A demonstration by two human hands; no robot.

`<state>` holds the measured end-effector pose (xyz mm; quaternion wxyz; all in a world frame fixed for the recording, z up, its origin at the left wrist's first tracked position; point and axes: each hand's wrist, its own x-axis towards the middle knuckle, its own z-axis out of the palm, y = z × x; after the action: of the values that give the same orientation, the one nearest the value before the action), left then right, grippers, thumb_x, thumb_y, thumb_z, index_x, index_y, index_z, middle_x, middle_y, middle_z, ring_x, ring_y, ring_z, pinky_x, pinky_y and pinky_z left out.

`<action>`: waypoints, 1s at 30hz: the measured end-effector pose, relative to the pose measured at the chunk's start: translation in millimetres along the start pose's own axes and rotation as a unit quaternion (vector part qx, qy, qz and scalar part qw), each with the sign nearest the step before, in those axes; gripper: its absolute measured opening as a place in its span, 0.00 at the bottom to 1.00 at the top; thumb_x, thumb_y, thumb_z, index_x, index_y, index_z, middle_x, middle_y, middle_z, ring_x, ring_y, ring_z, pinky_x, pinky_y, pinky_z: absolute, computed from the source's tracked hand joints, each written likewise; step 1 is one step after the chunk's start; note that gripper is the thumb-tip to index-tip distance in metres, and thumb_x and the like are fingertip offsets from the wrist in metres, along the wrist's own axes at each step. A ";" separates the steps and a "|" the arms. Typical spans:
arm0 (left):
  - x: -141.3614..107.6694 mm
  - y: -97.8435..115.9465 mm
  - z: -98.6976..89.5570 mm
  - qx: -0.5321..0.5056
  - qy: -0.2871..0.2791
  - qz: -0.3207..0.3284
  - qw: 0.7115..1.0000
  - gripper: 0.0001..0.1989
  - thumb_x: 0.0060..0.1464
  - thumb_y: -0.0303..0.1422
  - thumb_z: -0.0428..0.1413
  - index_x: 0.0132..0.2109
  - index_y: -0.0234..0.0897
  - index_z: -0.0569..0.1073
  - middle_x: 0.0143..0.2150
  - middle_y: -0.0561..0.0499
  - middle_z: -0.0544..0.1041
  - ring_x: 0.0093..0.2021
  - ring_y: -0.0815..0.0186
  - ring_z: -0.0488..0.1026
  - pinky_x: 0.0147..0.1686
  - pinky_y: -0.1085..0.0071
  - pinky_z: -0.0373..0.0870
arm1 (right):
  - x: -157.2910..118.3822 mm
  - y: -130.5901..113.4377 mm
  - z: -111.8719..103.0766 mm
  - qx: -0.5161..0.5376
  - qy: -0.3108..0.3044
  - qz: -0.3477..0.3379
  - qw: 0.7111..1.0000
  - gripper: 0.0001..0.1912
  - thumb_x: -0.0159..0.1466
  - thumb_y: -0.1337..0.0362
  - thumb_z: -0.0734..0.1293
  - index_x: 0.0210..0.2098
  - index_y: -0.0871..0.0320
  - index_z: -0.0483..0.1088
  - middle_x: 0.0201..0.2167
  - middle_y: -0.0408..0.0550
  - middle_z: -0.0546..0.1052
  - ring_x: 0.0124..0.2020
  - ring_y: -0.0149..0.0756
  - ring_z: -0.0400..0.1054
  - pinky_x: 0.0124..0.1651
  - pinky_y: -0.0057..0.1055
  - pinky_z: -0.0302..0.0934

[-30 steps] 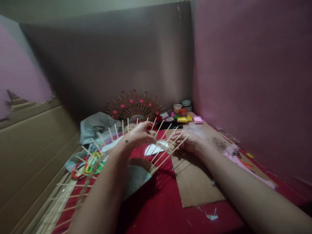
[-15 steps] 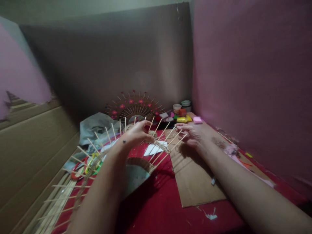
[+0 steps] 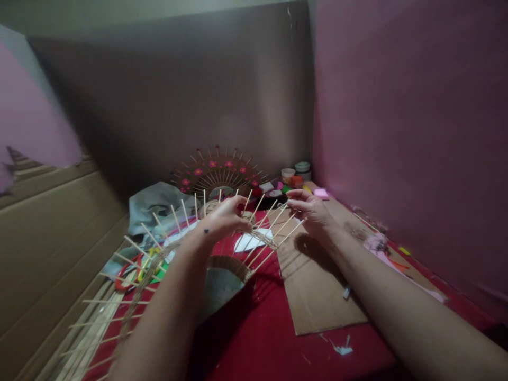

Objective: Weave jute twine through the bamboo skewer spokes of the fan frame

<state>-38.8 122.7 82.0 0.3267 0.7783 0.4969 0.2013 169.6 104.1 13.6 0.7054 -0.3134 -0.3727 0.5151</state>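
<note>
A half-round fan of thin wooden sticks spreads out from a woven base around a pale semicircular piece. A band of braided brown twine runs through the sticks, partway up their length. My left hand is closed around the band and sticks at the fan's upper right; its thumb lies on the near side and part of the grip is hidden. At the tips of the right-hand sticks, my right hand pinches a thin strand of twine, of which a small loop shows by the fingertips.
Behind stands a finished fan with pink flowers. Small coloured packets and tubs sit in the back corner. A cardboard sheet lies on the red cloth; red-handled scissors are at the left.
My right hand has risen slightly and turned, its fingers drawn closer together by the stick tips, now covering the yellow packet. The left hand keeps its hold on the fan.
</note>
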 end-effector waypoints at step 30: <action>-31.2 31.2 -18.7 -0.068 0.062 -0.013 0.996 0.29 0.40 0.21 0.58 0.51 0.35 0.63 0.22 0.58 0.67 0.17 0.75 0.59 0.17 0.76 0.53 | -28.0 19.0 23.9 -0.188 -0.184 0.205 0.943 0.08 0.44 0.77 0.68 0.24 0.61 0.74 0.12 0.41 0.68 0.10 0.22 0.52 0.11 0.23 0.43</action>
<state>-44.0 91.1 117.7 0.3501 0.7340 0.5113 0.2780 134.6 83.8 4.8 0.4315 -0.4102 -0.5137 0.6178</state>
